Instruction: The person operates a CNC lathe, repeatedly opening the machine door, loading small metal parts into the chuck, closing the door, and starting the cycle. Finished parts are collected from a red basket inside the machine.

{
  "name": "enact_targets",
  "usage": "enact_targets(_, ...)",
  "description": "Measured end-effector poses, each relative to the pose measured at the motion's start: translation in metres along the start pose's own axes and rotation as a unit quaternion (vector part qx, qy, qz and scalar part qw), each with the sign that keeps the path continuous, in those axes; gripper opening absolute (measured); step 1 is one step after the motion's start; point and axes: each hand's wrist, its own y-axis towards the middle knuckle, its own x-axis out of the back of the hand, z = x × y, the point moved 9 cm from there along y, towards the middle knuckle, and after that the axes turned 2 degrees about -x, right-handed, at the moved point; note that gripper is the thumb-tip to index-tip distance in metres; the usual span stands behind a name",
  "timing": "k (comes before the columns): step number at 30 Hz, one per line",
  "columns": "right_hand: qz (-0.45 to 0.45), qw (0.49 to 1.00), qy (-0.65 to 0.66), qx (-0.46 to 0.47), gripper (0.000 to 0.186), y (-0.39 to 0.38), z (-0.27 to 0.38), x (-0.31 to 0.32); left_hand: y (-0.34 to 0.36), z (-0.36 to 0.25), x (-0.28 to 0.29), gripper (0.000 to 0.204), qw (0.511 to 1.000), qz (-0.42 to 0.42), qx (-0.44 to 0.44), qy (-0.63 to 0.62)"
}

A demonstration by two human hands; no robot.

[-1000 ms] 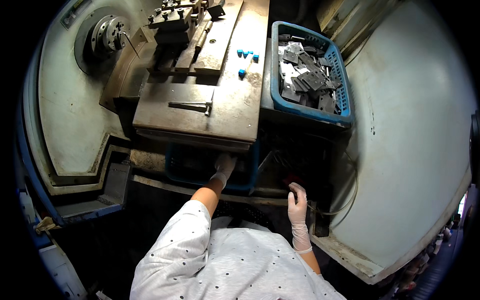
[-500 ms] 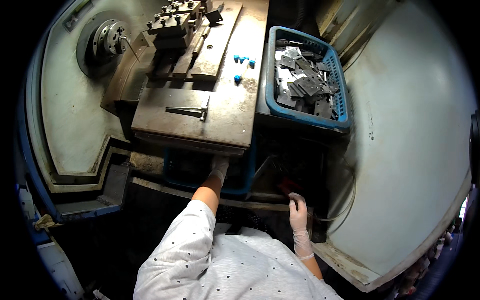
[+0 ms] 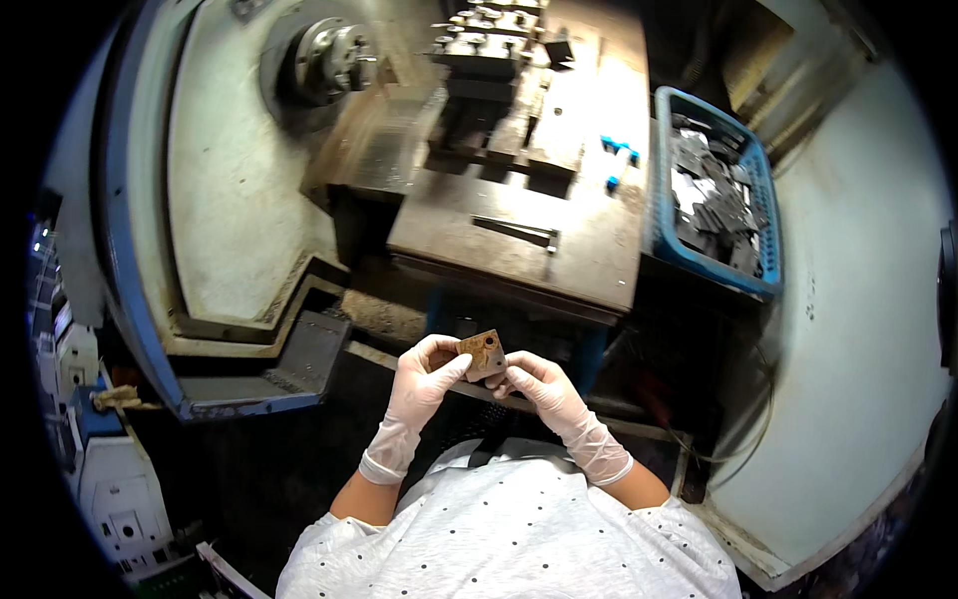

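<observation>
In translucent-gloved hands, my left [image 3: 424,381] and right [image 3: 549,387] both pinch a small brown-stained metal plate with holes [image 3: 482,356] before the worn steel table's [image 3: 589,268] near edge, apparently inspecting it; turning it would need steady fingertips.

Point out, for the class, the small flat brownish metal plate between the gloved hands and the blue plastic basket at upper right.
Small flat brownish metal plate [image 3: 483,357]: head view, middle of face.
Blue plastic basket [image 3: 720,273]: head view, near rim.

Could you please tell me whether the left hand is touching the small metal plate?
Touching. The head view shows the left hand holding the plate by its left side, thumb tip lying on its face.
</observation>
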Motion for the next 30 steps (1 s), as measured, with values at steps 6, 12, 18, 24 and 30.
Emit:
enact_targets(6, 0.086, 0.995, 0.054, -0.020, 0.014, 0.033, 0.024, -0.072, -0.027, -0.057, 0.044, 0.020, 0.992, -0.025, -0.095, -0.076)
enact_targets(12, 0.084, 0.994, -0.072, 0.021, 0.013, 0.043, 0.048, -0.101, -0.023, -0.035, 0.039, 0.058, 0.967, 0.084, 0.056, -0.233)
enact_targets(18, 0.053, 0.725, -0.532, 0.434, 0.020, 0.022, 0.116, -0.129, -0.017, -0.036, 0.015, 0.022, 0.907, 0.244, 0.100, -0.328)
enact_targets(24, 0.015, 0.976, -0.166, 0.137, 0.022, 0.037, 0.081, -0.081, 0.001, -0.080, 0.029, 0.021, 0.995, 0.023, -0.100, -0.002)
enact_targets(30, 0.035, 0.665, -0.603, 0.439, 0.023, 0.022, 0.135, -0.125, 0.021, -0.070, 0.025, 0.042, 0.981, 0.178, -0.006, -0.071)
